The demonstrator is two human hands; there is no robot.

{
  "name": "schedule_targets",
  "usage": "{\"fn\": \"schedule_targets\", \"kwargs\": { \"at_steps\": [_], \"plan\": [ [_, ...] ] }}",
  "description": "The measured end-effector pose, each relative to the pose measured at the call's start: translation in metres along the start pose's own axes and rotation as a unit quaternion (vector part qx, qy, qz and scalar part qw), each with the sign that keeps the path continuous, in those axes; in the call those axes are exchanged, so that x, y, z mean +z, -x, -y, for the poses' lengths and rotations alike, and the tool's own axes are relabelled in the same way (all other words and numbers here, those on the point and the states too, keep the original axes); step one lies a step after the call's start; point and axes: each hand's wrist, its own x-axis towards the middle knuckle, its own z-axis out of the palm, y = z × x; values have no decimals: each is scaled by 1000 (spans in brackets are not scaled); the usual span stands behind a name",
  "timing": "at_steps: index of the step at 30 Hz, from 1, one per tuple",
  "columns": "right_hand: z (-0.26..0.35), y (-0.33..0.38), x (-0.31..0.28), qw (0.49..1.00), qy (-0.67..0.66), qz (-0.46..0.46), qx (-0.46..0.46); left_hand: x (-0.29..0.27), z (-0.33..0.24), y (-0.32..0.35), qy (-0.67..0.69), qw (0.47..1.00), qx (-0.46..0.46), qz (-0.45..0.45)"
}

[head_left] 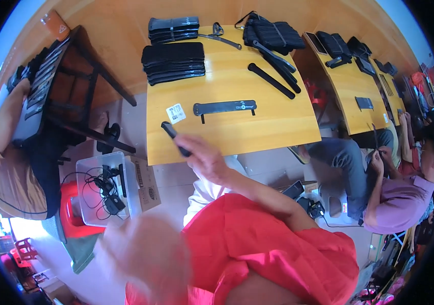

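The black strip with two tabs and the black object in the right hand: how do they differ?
The black strip lies flat on the table; the black object is held in the right hand. The strip runs nearly left to right; the object slants. The strip looks longer than the object's visible parts. Both are dark and slender.

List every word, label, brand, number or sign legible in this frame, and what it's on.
No wording is quoted here; visible print by place:
White label on the table: square code and fine print, too small to read.
Black strip on the table: white printing, too small to read reliably.
Cardboard box: dark printing, angled and small.
Orange container: pale triangular sign, no readable wording.
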Motion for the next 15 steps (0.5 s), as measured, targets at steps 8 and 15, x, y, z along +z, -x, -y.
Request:
{"fn": "schedule_targets", "kwargs": {
  "at_steps": [8, 15],
  "plan": [
    [48, -15, -41, 991, -55, -98, 80, 36, 77, 0, 234, 915, -248, -218],
    [42, -5, -44, 992, 20, -123, 21, 38, 93, -18, 470, 832, -212, -202]
  ]
}}
